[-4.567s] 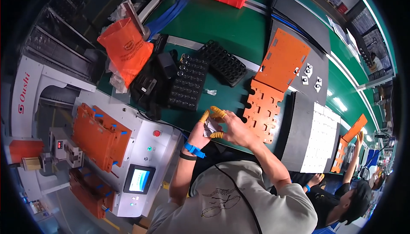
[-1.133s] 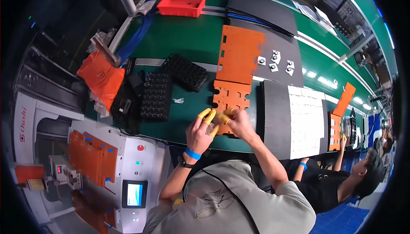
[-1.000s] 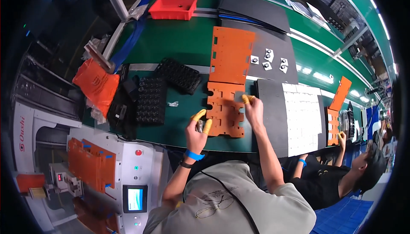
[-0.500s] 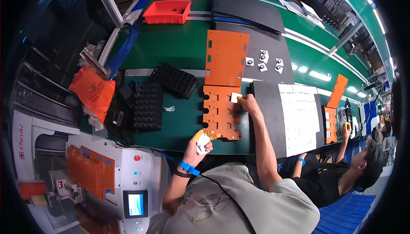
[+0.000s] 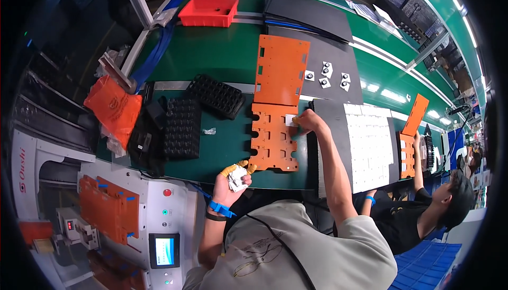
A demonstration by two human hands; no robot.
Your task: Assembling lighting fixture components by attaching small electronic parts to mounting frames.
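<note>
Head camera, looking down, with clock directions from the middle of the view: nearest, at seven o'clock, the person's left hand (image 5: 226, 193), palm up, is curled around several white pieces (image 5: 236, 180), with yellow covers on its fingertips. At eight o'clock stands a pale machine (image 5: 153, 179) with a small lit screen (image 5: 164, 251). The two hands are well apart. At three o'clock, the right hand (image 5: 312, 122) has its fingertips at the edge of a white square (image 5: 290, 120); whether they pinch it or only touch it cannot be told. That square is over the upper right corner of a notched orange board (image 5: 270, 141), just right of centre, whose flat upper panel (image 5: 282, 70) reaches toward one o'clock. A white sheet (image 5: 368, 149) lies at three o'clock, beyond the right forearm. Two black trays (image 5: 182, 128) sit between nine and eleven, with an orange bag (image 5: 112, 107) farther out at nine. Farther off, small white plates with black knobs (image 5: 327, 70) lie at two, dark sheets (image 5: 307, 14) are stacked at one, and a red bin (image 5: 208, 13) rests at eleven.
</note>
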